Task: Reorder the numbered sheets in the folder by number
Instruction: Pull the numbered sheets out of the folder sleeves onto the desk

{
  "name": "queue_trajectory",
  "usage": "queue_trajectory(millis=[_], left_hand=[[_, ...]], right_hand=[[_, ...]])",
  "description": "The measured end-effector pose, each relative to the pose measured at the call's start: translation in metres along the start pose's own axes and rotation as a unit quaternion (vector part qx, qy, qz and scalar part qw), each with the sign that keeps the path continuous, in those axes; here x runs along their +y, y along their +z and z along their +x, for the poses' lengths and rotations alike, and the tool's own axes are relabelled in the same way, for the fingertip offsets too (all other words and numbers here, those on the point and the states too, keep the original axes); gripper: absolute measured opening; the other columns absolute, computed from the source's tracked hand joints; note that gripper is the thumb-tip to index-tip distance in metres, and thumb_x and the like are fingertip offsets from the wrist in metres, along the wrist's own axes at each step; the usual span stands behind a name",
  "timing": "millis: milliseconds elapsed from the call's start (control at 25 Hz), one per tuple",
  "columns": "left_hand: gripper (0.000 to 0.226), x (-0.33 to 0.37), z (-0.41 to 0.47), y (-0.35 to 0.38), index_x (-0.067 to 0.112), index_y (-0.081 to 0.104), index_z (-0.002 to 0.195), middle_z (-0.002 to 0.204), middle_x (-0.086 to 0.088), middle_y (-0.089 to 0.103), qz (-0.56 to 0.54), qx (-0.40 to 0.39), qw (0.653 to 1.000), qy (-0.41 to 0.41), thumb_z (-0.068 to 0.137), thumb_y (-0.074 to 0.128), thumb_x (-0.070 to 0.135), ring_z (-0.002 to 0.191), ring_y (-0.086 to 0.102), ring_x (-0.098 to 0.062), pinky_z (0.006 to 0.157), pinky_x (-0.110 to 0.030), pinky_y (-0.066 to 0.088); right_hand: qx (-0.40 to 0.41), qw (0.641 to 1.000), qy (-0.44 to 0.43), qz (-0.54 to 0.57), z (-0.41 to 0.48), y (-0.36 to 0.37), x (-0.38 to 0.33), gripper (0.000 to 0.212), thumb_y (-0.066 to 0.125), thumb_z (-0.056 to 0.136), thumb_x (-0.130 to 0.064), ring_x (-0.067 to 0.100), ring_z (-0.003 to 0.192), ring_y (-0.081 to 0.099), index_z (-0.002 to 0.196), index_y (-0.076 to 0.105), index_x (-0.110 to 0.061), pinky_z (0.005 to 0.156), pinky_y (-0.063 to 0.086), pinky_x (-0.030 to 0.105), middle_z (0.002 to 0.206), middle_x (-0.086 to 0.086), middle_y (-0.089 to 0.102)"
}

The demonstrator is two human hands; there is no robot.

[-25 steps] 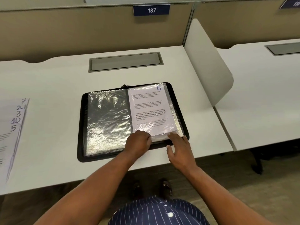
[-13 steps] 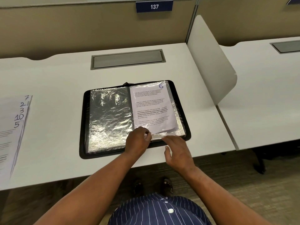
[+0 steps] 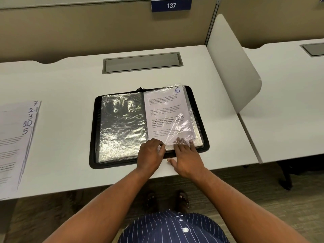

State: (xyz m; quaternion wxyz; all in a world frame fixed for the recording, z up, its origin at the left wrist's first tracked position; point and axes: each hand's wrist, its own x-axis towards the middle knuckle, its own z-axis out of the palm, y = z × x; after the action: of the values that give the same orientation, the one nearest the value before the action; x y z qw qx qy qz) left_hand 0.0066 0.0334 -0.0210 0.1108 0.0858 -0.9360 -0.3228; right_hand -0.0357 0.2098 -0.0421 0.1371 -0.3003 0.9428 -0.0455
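Plastic-sleeved folder [image 3: 93,134] lies open mid-desk with sheet 6 [image 3: 164,113] on its right page, the left hand [image 3: 150,153] pinching that page's near edge and the right hand [image 3: 185,156] spread flat beside it, while five loose sheets [image 3: 15,137] wait far left, so refiling seems unstarted.

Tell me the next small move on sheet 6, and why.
Probably slide sheet 6 out of its plastic sleeve toward you: the left hand pinches its near edge, the right hand reaches under the plastic, and other numbered sheets already lie loose on the left.
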Motion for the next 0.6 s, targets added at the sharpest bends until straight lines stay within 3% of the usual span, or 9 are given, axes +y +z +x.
queue_trajectory(millis=[80,120,200,280,360,440,520,600], left_hand=[[0.02,-0.004,-0.005,0.003,0.018,0.068,0.108,0.108,0.0,0.07,0.009,-0.014,1.0,-0.005,0.092,0.068,0.03,0.1,0.065,-0.022,0.086,-0.044,0.053],[0.034,-0.007,-0.009,0.006,0.02,0.064,0.121,0.126,-0.001,0.066,0.028,-0.035,0.999,-0.018,0.092,0.067,0.037,0.118,0.06,-0.024,0.099,-0.044,0.049],[0.064,-0.013,-0.019,0.011,0.024,0.043,0.148,0.162,-0.002,0.033,0.079,-0.081,0.992,-0.06,0.094,0.06,0.052,0.151,0.026,-0.022,0.123,-0.045,0.023],[0.082,-0.016,-0.026,0.014,0.023,0.019,0.16,0.17,-0.002,0.003,0.102,-0.1,0.984,-0.111,0.095,0.053,0.061,0.156,-0.003,-0.019,0.127,-0.044,-0.001],[0.093,-0.018,-0.031,0.013,0.022,0.004,0.162,0.169,-0.004,-0.01,0.106,-0.105,0.976,-0.157,0.094,0.053,0.062,0.155,-0.014,-0.02,0.126,-0.046,-0.006],[0.103,-0.019,-0.035,0.012,0.022,-0.003,0.162,0.168,-0.006,-0.015,0.101,-0.112,0.969,-0.194,0.091,0.059,0.063,0.155,-0.017,-0.023,0.125,-0.049,-0.006],[0.109,-0.019,-0.038,0.011,0.022,-0.005,0.162,0.168,-0.007,-0.015,0.092,-0.117,0.964,-0.221,0.087,0.063,0.065,0.155,-0.016,-0.024,0.125,-0.049,-0.006],[0.114,-0.018,-0.042,0.009,0.021,-0.004,0.162,0.169,-0.009,-0.013,0.088,-0.123,0.959,-0.238,0.083,0.065,0.068,0.155,-0.016,-0.024,0.125,-0.05,-0.005]], right_hand=[[0.007,1.0,-0.017,-0.015,-0.016,0.009,0.003,0.084,0.027,0.1,-0.065,0.03,0.155,0.021,0.161,0.021,-0.008,0.128,0.003,0.049,0.167,0.015,0.026],[0.019,0.999,-0.026,-0.02,-0.025,0.014,0.004,0.084,0.027,0.1,-0.064,0.029,0.156,0.02,0.161,0.022,-0.008,0.128,0.001,0.049,0.167,0.015,0.026],[0.038,0.998,-0.036,-0.017,-0.044,0.02,0.005,0.082,0.027,0.101,-0.063,0.027,0.156,0.019,0.16,0.026,-0.007,0.125,-0.002,0.048,0.166,0.014,0.026],[0.027,0.999,-0.039,-0.008,-0.058,0.023,0.005,0.08,0.026,0.102,-0.063,0.025,0.156,0.018,0.16,0.027,-0.009,0.123,-0.003,0.048,0.166,0.011,0.028],[0.021,0.999,-0.037,0.019,-0.068,0.02,0.004,0.076,0.027,0.102,-0.062,0.023,0.156,0.022,0.159,0.032,-0.011,0.125,-0.001,0.046,0.164,0.008,0.034],[0.052,0.993,-0.001,0.104,-0.076,0.014,0.006,0.066,0.037,0.102,-0.057,0.02,0.151,0.033,0.154,0.044,-0.016,0.128,0.012,0.042,0.157,0.004,0.046],[0.125,0.953,0.107,0.256,-0.078,0.001,0.011,0.051,0.052,0.102,-0.046,0.014,0.136,0.047,0.146,0.054,-0.02,0.119,0.032,0.036,0.144,-0.004,0.057],[0.15,0.882,0.228,0.384,-0.073,-0.014,0.021,0.041,0.062,0.101,-0.035,0.009,0.121,0.053,0.139,0.057,-0.02,0.102,0.043,0.027,0.127,-0.011,0.058]])
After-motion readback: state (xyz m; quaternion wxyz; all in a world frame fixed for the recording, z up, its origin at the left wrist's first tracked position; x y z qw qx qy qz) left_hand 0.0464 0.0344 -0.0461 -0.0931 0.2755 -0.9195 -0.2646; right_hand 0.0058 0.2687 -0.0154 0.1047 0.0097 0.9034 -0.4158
